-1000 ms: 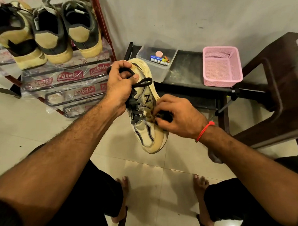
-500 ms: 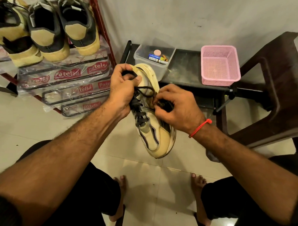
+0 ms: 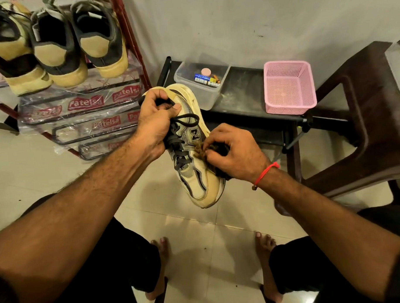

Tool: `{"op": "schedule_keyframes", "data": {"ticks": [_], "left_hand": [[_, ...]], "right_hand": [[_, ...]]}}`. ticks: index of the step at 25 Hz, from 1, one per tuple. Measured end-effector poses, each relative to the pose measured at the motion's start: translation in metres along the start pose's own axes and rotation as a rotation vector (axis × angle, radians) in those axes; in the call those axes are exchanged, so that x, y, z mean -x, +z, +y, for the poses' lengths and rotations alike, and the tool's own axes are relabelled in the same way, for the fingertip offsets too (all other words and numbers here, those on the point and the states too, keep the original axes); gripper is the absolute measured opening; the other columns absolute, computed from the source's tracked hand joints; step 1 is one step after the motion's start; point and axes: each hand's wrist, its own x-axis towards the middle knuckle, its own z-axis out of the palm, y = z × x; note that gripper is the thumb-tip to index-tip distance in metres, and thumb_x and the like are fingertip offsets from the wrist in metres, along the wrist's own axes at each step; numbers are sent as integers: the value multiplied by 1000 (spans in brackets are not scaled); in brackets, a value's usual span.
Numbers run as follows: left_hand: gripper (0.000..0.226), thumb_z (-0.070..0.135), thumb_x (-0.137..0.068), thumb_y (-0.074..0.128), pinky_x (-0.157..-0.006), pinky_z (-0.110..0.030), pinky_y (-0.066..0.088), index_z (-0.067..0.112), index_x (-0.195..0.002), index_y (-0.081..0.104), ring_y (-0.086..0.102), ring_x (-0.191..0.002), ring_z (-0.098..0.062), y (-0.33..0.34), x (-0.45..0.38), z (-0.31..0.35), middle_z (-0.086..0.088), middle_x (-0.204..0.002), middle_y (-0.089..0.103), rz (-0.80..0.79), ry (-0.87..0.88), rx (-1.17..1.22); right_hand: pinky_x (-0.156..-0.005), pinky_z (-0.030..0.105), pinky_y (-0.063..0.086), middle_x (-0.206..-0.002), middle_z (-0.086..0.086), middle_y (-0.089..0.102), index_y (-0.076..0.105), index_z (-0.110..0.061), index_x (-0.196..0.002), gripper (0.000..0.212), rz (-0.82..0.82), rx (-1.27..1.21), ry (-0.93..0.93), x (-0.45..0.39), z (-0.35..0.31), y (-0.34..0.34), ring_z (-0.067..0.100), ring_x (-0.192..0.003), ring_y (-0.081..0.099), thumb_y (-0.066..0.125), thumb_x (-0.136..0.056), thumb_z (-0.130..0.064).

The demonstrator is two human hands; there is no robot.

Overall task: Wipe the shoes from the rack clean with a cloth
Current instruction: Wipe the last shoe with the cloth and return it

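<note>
Gripping the heel collar of a cream sneaker (image 3: 196,185), the left hand (image 3: 156,124) has its fingers curled into the opening and its thumb across the top, holding the shoe up in the middle of the frame with its toe pointing down toward the bottom of the picture. Dark laces (image 3: 179,149) run down the tongue, one loop lying loose beside the thumb. The right hand (image 3: 234,152) is closed on a dark, frayed cloth (image 3: 200,150), fingertips pinching it against the side of the shoe just below the N logo. A red thread bracelet (image 3: 264,174) circles that wrist.

At upper left, a shoe rack (image 3: 132,45) with plastic-wrapped shelves carries three more sneakers (image 3: 61,49), heels toward the camera. Behind the held shoe, upper centre, a low dark table (image 3: 244,93) bears a clear plastic tub (image 3: 200,92) of small items and a pink mesh basket (image 3: 288,88). A brown plastic chair (image 3: 363,123) stands at the right edge. Bare feet rest on the pale tiled floor (image 3: 192,231) at the bottom
</note>
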Motion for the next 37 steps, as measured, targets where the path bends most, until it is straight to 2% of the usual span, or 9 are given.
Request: {"op": "schedule_keyframes", "data": {"ticks": [5, 10, 14, 18, 21, 24, 29, 34, 37], "left_hand": [[31, -9, -95, 56, -72, -40, 61, 21, -94, 52, 65, -81, -19, 1, -1, 2, -3, -88, 66, 28, -53, 79], [29, -8, -95, 57, -68, -38, 63, 19, -102, 58, 67, -82, -20, -3, -4, 14, -6, -95, 69, 91, -18, 118], [33, -1, -96, 47, -85, -55, 59, 25, -110, 61, 69, -90, -28, -17, -16, 26, -12, -114, 70, 299, -214, 310], [33, 17, -101, 47, -103, -48, 54, 12, -125, 69, 67, -118, -27, -16, 5, 34, -9, -130, 68, 114, -466, 353], [23, 24, -100, 55, -72, -31, 62, 9, -104, 71, 71, -76, -21, 3, 52, 35, -11, -103, 71, -133, -478, 176], [41, 31, -94, 71, -73, -29, 59, 15, -130, 58, 70, -92, -18, 12, 77, 29, -12, -123, 70, -248, -258, -77], [53, 39, -98, 64, -102, -37, 50, 38, -143, 35, 58, -117, -11, 18, 104, 25, 10, -126, 56, -263, 131, -454], [64, 37, -82, 83, -81, -56, 60, 21, -137, 53, 76, -98, -31, 6, 92, 30, -11, -114, 76, 27, -399, 212], [66, 25, -79, 88, -87, -54, 60, 23, -136, 55, 74, -77, -20, -2, 97, 13, -10, -114, 75, 165, -363, 237]], "right_hand": [[-81, 4, 42, -98, -11, 61, 74, -18, -100, 11, 253, -102, 213, -27, 9, -13, -1, -90, 56, 71, -90, -20], [-80, 16, 51, -94, -15, 65, 72, -23, -106, 16, 329, -367, 410, -19, 14, -26, 1, -93, 62, 73, -90, -22], [-84, 23, 55, -98, -7, 65, 70, -22, -109, 21, 532, -401, 370, 3, -10, -39, 4, -94, 63, 75, -88, -25], [-97, 38, 53, -112, 6, 66, 70, -21, -106, 15, 836, -413, 228, 36, -32, -31, 14, -106, 63, 68, -92, -26], [-100, 46, 53, -117, 10, 68, 70, -16, -106, 14, 955, -717, 230, 37, -35, -42, 22, -115, 63, 68, -93, -18], [-98, 53, 53, -116, 17, 70, 74, -18, -97, 12, 1028, -881, 250, 35, -29, -70, 31, -115, 64, 73, -86, -22], [-98, 52, 53, -116, 17, 70, 74, -19, -93, 8, 987, -965, 275, 50, -23, -71, 32, -115, 65, 74, -85, -19], [-94, 52, 55, -108, 11, 70, 73, -23, -97, 10, 776, -713, 283, 53, -21, -46, 24, -103, 67, 72, -88, -24], [-93, 50, 55, -111, 7, 69, 73, -30, -100, 19, 676, -620, 267, 50, -22, -38, 23, -106, 66, 71, -84, -41]]}}
